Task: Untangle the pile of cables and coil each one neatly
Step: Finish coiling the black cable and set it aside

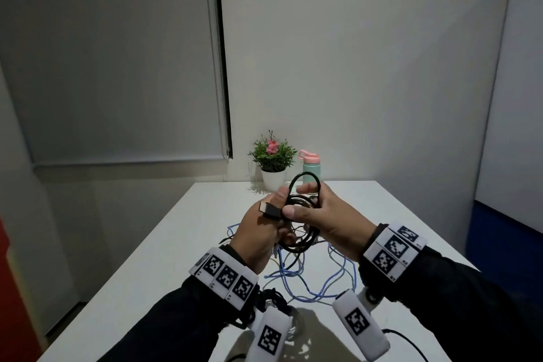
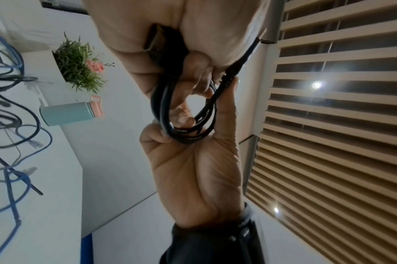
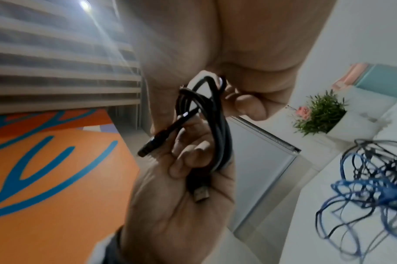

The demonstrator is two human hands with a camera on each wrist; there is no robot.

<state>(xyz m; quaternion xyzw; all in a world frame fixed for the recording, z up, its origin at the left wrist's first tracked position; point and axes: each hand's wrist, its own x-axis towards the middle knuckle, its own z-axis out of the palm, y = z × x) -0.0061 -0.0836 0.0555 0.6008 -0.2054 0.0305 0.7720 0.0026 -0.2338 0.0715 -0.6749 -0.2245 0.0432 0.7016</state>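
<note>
- One black cable point(image 1: 299, 214), wound into a small coil, is held up above the white table point(image 1: 152, 244) between two hands.
- The left hand point(image 1: 258, 232) has its fingers curled round the coil, and its thumb lies beside the cable's USB plug point(image 1: 269, 209).
- The right hand point(image 1: 326, 220) grips the other side of the coil, thumb pressed at the plug end and fingers wrapped over the loops.
- One tangled pile point(image 1: 308, 276) of blue and dark cables lies on the table under the hands; how many cables it holds cannot be counted.
- One potted plant point(image 1: 273, 158) and one mint bottle point(image 1: 311, 167) stand side by side at the far edge.
</note>
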